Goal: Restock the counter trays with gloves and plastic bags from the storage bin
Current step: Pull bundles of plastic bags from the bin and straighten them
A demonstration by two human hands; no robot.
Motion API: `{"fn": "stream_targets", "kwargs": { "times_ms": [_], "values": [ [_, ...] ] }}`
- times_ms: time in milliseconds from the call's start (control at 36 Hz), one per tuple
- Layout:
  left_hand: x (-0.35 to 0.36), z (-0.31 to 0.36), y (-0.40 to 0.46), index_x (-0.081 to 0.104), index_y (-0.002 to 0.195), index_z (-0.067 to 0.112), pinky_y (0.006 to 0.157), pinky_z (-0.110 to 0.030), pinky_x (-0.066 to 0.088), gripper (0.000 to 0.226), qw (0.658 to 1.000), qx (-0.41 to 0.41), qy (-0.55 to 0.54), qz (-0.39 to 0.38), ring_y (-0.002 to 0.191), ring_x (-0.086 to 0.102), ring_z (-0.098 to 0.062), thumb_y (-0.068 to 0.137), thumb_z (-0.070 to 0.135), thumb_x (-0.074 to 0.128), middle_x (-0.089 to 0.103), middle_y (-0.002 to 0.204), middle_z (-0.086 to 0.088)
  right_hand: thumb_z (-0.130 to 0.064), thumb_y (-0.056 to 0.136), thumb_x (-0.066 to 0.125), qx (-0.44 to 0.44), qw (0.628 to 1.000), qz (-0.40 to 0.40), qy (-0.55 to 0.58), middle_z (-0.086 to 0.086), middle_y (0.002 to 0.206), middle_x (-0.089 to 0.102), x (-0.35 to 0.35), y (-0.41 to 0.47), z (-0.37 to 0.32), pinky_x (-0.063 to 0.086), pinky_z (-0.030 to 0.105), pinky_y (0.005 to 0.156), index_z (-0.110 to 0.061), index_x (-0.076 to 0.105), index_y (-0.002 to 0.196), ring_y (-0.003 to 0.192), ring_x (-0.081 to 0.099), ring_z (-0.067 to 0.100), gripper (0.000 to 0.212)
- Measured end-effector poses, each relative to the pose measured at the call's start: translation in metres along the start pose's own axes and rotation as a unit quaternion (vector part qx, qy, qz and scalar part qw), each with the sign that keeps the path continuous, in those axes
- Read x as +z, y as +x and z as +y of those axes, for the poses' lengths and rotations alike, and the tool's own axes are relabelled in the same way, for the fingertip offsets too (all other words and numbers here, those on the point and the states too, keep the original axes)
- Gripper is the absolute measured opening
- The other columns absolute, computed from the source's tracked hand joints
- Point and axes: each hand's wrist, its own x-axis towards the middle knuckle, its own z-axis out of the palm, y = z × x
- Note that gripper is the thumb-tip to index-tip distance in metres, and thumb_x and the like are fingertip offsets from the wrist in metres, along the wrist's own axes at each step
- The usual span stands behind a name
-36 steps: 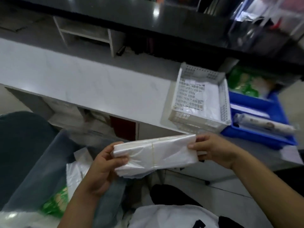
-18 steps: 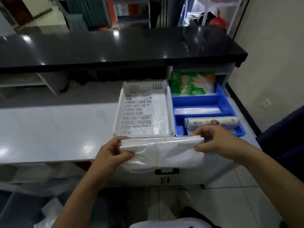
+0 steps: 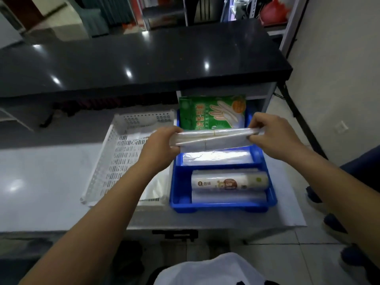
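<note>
holding a folded bundle of plastic bags (image 3: 213, 137) level above the blue tray (image 3: 269, 194), the person is gripping it at both ends: the left hand (image 3: 162, 144) is pinching the left end with thumb under and fingers curled over the top, and the right hand (image 3: 273, 134) is pinching the right end the same way. the bundle is hovering over the tray's middle compartment, where a flat clear stack of bags (image 3: 218, 157) is already lying; whether the bundle is touching that stack cannot be told. behind it, in the far compartment, a green pack of gloves (image 3: 205, 112) is standing, its lower edge hidden by the bundle. in the near compartment a printed roll (image 3: 229, 182) is lying across, with a second clear roll (image 3: 228, 197) just in front of it. just beside the blue tray on its left, a white perforated tray (image 3: 109, 161) is sitting on the pale worktop (image 3: 41, 192), with white plastic sheets (image 3: 155, 188) lying inside under the left forearm. a glossy black upper counter (image 3: 144, 62) is running across behind both trays.
</note>
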Motion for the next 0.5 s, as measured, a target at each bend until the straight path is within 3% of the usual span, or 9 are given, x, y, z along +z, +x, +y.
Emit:
{"fn": "stream_targets", "kwargs": {
  "times_ms": [139, 278, 389, 500],
  "values": [
    [0.045, -0.008, 0.03, 0.059, 0.13, 0.022, 0.08, -0.035, 0.046, 0.047, 0.995, -0.01, 0.098, -0.02, 0.103, 0.06, -0.03, 0.085, 0.012, 0.064, 0.063, 0.119, -0.007, -0.016, 0.079, 0.07, 0.021, 0.998, 0.012, -0.054, -0.001, 0.081, 0.062, 0.028, 0.021, 0.038, 0.044, 0.036, 0.068, -0.023, 0.057, 0.079, 0.08, 0.055, 0.026, 0.015],
    [0.069, -0.02, 0.046, 0.062, 0.125, 0.017, 0.079, -0.036, 0.044, 0.044, 0.987, 0.014, 0.155, -0.028, 0.098, 0.062, -0.037, 0.083, 0.005, 0.061, 0.066, 0.116, -0.013, -0.018, 0.08, 0.07, 0.029, 0.994, 0.025, -0.106, 0.004, 0.085, 0.067, 0.057, 0.026, 0.057, 0.04, 0.037, 0.074, -0.022, 0.056, 0.08, 0.086, 0.055, 0.028, 0.015],
    [0.08, -0.028, 0.052, 0.063, 0.124, 0.019, 0.096, -0.04, 0.033, 0.044, 0.971, 0.036, 0.235, -0.002, 0.112, 0.056, -0.033, 0.082, 0.003, 0.058, 0.069, 0.119, -0.007, -0.017, 0.08, 0.069, 0.024, 0.988, 0.039, -0.144, -0.003, 0.078, 0.058, 0.073, 0.027, 0.063, 0.03, 0.038, 0.078, -0.025, 0.052, 0.078, 0.089, 0.051, 0.027, 0.02],
    [0.09, -0.033, 0.055, 0.065, 0.124, 0.022, 0.105, -0.042, 0.025, 0.043, 0.963, 0.041, 0.267, 0.0, 0.118, 0.053, -0.029, 0.084, 0.006, 0.059, 0.07, 0.119, -0.003, -0.014, 0.081, 0.068, 0.019, 0.979, 0.048, -0.198, 0.005, 0.083, 0.064, 0.081, 0.029, 0.069, 0.035, 0.044, 0.083, -0.02, 0.057, 0.083, 0.091, 0.052, 0.03, 0.013]
  ]
}}
